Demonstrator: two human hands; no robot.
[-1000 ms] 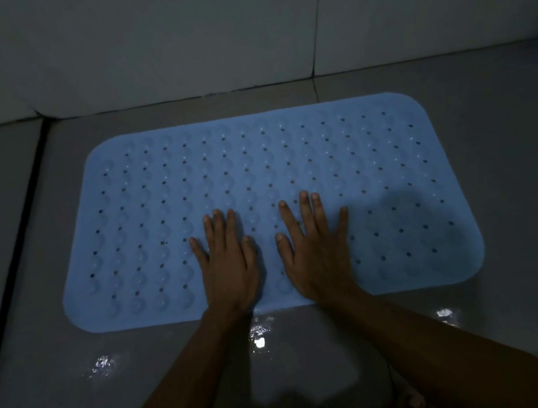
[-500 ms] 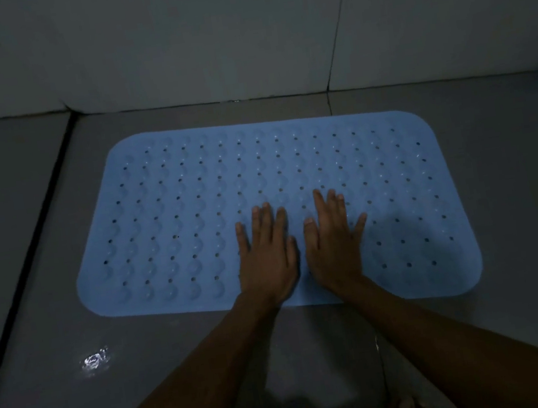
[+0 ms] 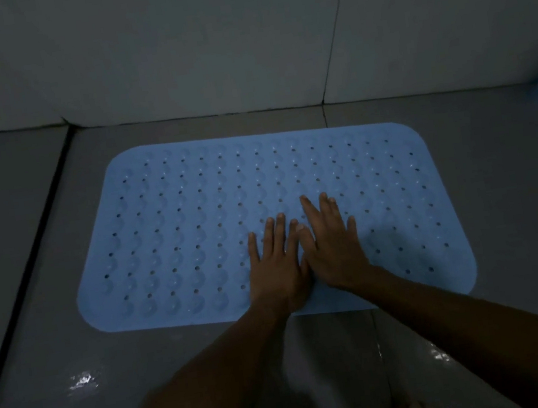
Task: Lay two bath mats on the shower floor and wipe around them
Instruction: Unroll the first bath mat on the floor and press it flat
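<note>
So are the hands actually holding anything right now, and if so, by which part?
Nothing is held. The left hand and right hand lie flat, fingers straight, pressing on the blue bath mat near its front edge.

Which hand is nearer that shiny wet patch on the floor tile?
Left. The left hand lies flat on the blue mat, nearer the wet patch. The right hand lies beside it, farther away.

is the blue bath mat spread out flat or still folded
Spread flat: the bath mat lies open on the floor, all four corners showing, both hands pressing it.
</note>
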